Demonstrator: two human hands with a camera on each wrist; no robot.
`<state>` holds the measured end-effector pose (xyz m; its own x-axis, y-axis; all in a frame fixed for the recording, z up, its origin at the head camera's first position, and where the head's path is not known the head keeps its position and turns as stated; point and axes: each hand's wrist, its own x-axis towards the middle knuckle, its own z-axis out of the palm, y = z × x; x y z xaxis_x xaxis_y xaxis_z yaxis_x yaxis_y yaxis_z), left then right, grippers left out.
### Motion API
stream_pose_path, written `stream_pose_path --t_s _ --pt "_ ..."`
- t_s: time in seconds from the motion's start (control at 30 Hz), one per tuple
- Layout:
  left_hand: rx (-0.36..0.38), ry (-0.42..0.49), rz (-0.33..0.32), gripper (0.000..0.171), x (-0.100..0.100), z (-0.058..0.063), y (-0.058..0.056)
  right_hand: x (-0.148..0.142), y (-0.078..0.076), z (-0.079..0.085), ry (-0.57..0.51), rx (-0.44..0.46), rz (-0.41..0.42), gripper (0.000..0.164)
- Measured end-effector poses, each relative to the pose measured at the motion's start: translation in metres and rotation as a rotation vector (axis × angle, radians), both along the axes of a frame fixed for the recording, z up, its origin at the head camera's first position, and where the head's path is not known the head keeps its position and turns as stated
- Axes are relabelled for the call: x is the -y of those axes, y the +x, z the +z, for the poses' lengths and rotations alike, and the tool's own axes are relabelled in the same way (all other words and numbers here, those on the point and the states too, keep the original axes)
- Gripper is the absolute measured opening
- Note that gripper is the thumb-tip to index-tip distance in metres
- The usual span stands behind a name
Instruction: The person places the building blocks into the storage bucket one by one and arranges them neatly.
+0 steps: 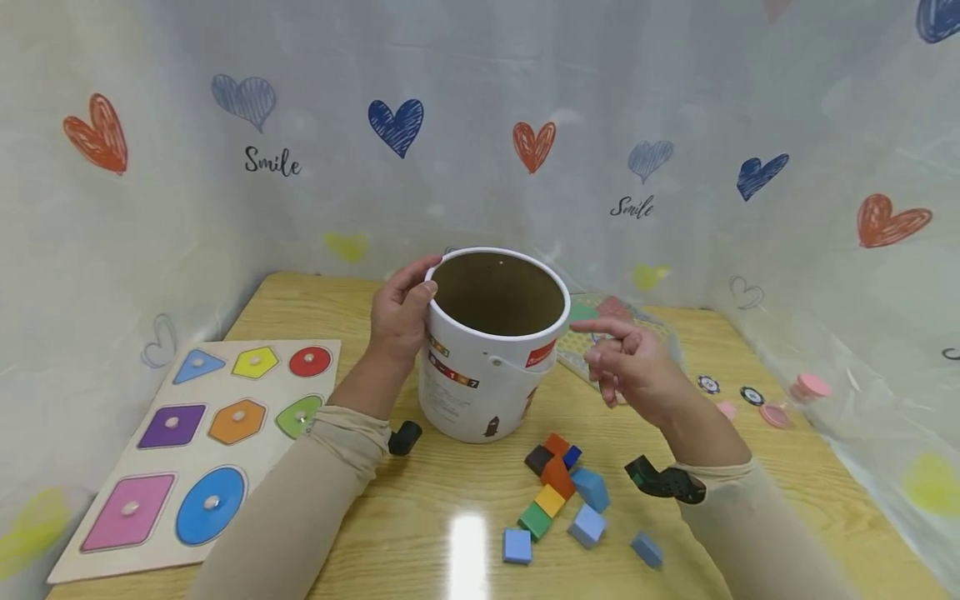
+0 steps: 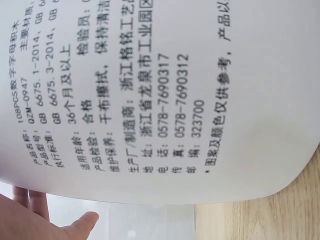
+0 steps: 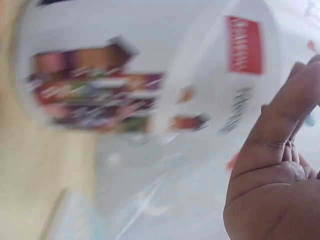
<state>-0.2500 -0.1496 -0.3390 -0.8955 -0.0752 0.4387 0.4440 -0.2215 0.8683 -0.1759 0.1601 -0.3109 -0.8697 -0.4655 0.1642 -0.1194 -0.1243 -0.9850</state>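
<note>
A white printed bucket (image 1: 480, 392) stands on the wooden table, its dark inside showing from above. My left hand (image 1: 401, 312) holds its left rim, the thumb lying at the rim's edge. In the left wrist view, fingers of the left hand (image 2: 35, 215) pass partly out of sight behind the bucket's printed wall (image 2: 240, 125). My right hand (image 1: 633, 362) is at the bucket's right, index finger stretched toward the rim and the other fingers loosely bent. The right wrist view shows this hand (image 3: 280, 165) beside the blurred bucket (image 3: 200, 60), with nothing in its fingers.
A wooden shape board (image 1: 202, 450) with knobbed pieces lies at the left. Coloured blocks (image 1: 557, 479) are scattered in front of the bucket. Behind the right hand is a patterned board (image 1: 585, 354). Round chips (image 1: 708, 384) and pink pieces (image 1: 812, 386) lie farther right.
</note>
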Motion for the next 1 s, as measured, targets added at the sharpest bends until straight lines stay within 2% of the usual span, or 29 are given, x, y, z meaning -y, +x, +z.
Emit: stream_pose_path --t_s 0.13,0.2,0.3,0.4,0.53,0.63,0.83,1.0 --pt "0.008 0.014 -0.003 0.037 0.004 -0.001 0.001 -0.018 0.005 -0.042 0.223 0.064 -0.048 0.038" --pt "0.015 0.011 0.000 0.037 0.005 -0.002 0.001 -0.024 0.007 -0.060 0.298 0.111 -0.058 0.041" --pt "0.026 -0.006 0.010 0.037 0.007 -0.001 0.001 -0.031 0.010 -0.081 0.369 0.179 -0.026 0.046" --pt "0.018 -0.014 0.013 0.037 0.008 -0.002 0.001 -0.034 0.011 -0.097 0.424 0.232 0.044 0.046" --pt "0.016 -0.015 -0.002 0.037 0.008 -0.002 0.000 -0.036 0.013 -0.107 0.459 0.280 0.131 0.041" --pt "0.013 -0.009 -0.011 0.037 0.008 -0.002 0.000 -0.036 0.014 -0.110 0.469 0.270 0.155 0.036" --pt "-0.001 -0.009 -0.019 0.037 0.005 -0.001 0.000 -0.034 0.015 -0.113 0.468 0.247 0.158 0.026" --pt "-0.013 -0.016 -0.024 0.036 0.000 -0.001 0.000 -0.038 0.018 -0.116 0.454 0.244 0.148 0.024"
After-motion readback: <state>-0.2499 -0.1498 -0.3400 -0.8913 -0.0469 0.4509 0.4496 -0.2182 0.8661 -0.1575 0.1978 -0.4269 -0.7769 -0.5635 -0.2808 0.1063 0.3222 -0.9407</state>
